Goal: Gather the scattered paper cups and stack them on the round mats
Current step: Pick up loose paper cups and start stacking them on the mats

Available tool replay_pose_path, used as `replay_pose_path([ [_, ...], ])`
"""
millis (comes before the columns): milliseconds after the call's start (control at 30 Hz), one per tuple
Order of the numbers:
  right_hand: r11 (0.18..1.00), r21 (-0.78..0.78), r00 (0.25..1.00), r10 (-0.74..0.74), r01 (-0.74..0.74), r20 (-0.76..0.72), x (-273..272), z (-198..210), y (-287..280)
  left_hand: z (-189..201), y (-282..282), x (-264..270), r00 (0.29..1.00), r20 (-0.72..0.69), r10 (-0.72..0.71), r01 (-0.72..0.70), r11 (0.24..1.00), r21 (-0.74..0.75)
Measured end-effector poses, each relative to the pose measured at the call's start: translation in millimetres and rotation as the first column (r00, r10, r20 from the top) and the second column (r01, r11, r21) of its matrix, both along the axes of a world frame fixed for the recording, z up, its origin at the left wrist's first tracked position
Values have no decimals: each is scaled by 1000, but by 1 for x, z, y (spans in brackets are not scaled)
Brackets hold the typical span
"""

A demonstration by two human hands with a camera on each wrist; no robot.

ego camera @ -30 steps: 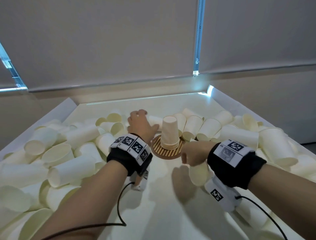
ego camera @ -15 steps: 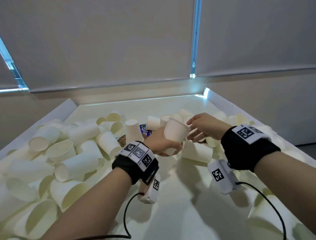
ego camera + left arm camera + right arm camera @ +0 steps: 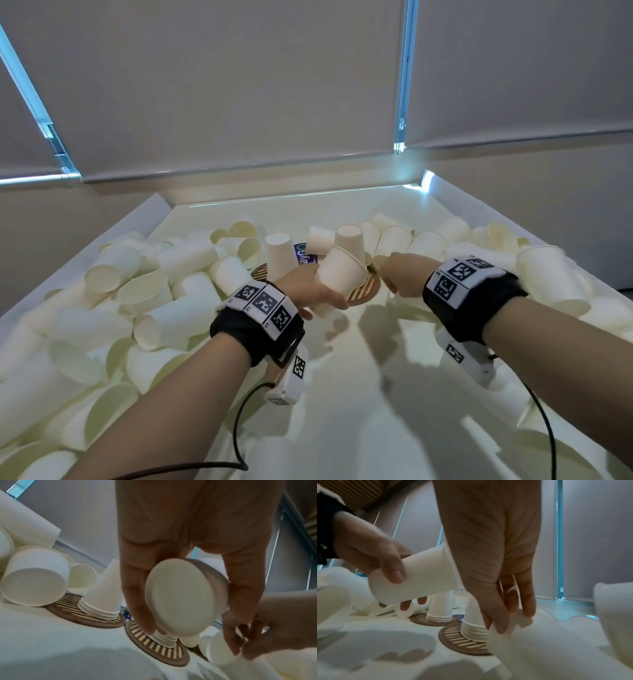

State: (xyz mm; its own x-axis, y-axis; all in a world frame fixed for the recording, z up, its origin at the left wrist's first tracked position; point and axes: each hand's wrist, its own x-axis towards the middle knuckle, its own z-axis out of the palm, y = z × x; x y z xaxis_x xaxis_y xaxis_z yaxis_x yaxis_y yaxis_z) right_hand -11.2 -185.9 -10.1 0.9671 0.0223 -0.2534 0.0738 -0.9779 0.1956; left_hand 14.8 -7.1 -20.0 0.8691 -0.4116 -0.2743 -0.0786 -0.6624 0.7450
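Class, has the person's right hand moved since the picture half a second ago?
Yes. The right hand has dropped from the held cup toward loose cups beside the near round mat.

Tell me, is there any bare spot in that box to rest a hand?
Yes: the white floor nearest the person, between the left cup heap and the right cup heap, behind the left hand and right hand. Both round mats carry stacks; the sides are crowded.
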Motion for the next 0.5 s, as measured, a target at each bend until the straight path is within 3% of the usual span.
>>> replay_pose_path([
  [100, 988, 145, 989, -64, 44, 134, -1, 13, -4, 0, 7, 0, 1000, -6, -24, 25, 998, 59],
  [167, 939, 336, 962, -155, 73, 226, -2, 25, -3, 1, 11, 0, 1000, -14, -27, 27, 997, 75],
  [300, 690, 716, 895, -379, 102, 237, -8, 47, 7, 5, 16, -1, 1000, -13, -21, 22, 998, 65],
  [500, 358, 926, 917, -399, 122, 33, -30, 54, 37, 13, 13, -7, 999, 53, 1, 7, 989, -150],
])
